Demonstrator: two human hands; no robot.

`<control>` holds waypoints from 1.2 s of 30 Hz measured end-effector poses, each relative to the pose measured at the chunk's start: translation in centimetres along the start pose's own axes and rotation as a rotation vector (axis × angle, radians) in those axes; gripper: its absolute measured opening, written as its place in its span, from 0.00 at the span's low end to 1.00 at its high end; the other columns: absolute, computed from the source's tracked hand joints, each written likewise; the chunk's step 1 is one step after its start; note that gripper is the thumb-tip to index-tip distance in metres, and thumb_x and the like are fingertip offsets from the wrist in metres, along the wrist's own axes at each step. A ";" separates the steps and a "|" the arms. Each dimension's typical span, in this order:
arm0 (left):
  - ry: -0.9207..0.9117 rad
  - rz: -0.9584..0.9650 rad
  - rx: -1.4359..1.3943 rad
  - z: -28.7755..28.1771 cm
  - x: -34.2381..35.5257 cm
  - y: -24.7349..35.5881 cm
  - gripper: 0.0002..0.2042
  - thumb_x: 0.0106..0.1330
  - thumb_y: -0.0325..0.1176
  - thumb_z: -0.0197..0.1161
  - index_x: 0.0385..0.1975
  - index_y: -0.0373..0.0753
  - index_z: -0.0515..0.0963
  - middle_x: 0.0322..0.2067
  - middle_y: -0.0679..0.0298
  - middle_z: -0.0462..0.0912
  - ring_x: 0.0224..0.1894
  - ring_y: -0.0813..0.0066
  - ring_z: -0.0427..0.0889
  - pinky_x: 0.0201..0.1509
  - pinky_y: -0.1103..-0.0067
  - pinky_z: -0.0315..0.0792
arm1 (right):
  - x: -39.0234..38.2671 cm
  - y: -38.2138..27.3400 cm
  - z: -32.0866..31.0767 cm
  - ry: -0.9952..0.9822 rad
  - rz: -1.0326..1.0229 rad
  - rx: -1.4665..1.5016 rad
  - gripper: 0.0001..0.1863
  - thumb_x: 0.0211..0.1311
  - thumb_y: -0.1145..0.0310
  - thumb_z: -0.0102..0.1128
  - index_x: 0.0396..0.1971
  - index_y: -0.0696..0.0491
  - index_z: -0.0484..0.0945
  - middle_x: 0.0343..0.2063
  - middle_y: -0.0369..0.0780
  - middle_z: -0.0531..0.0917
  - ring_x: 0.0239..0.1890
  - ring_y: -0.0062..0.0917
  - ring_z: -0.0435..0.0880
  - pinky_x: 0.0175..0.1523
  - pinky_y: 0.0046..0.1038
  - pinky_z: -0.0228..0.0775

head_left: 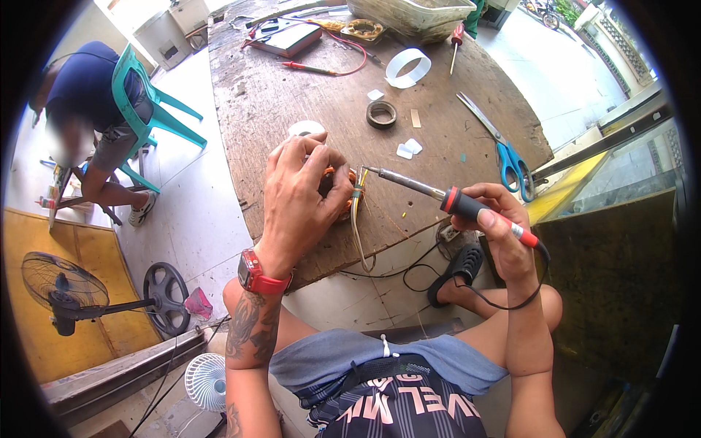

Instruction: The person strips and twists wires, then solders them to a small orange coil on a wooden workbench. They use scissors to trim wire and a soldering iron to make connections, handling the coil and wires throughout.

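Observation:
My left hand (296, 182) is closed round a copper-wound coil (352, 177), mostly hidden behind the fingers, at the near edge of the wooden table. Thin insulated wires (355, 226) run from the coil and hang past the table edge; yellow and green sleeves show at their upper ends. In my right hand (504, 230) is a soldering iron (456, 201) with a red and black handle, gripped like a pen. Its metal tip points left and is close to the sleeved wire ends; whether they touch I cannot tell. A white roll (307, 129) lies just beyond my left fingers.
On the table (285, 95) are a dark tape roll (381, 114), a white plastic ring (408, 68), blue-handled scissors (504, 150), a screwdriver (456, 47), a meter (283, 36) with red probes and a plastic tub (412, 18). Another person (87, 109) sits at left; fans stand below.

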State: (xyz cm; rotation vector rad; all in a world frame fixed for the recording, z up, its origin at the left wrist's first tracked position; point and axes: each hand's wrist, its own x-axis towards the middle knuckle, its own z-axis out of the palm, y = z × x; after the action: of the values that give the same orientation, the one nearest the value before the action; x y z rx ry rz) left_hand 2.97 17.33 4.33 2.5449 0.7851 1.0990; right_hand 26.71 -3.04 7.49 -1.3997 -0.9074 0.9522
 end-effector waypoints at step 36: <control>-0.014 0.006 0.005 -0.1 0.1 0.0 0.06 0.64 0.33 0.69 0.37 0.40 0.83 0.42 0.58 0.81 0.61 0.53 0.81 0.66 0.59 0.67 | 0.0 0.0 -0.1 0.001 0.009 -0.011 0.30 0.66 0.53 0.66 0.59 0.61 0.77 0.45 0.45 0.85 0.44 0.27 0.89 0.56 0.29 0.84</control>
State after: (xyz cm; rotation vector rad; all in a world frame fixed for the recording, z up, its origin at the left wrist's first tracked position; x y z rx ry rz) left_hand 2.95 17.36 4.43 2.5580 0.7774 1.0814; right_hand 26.77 -3.11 7.49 -1.4145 -0.9080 0.9542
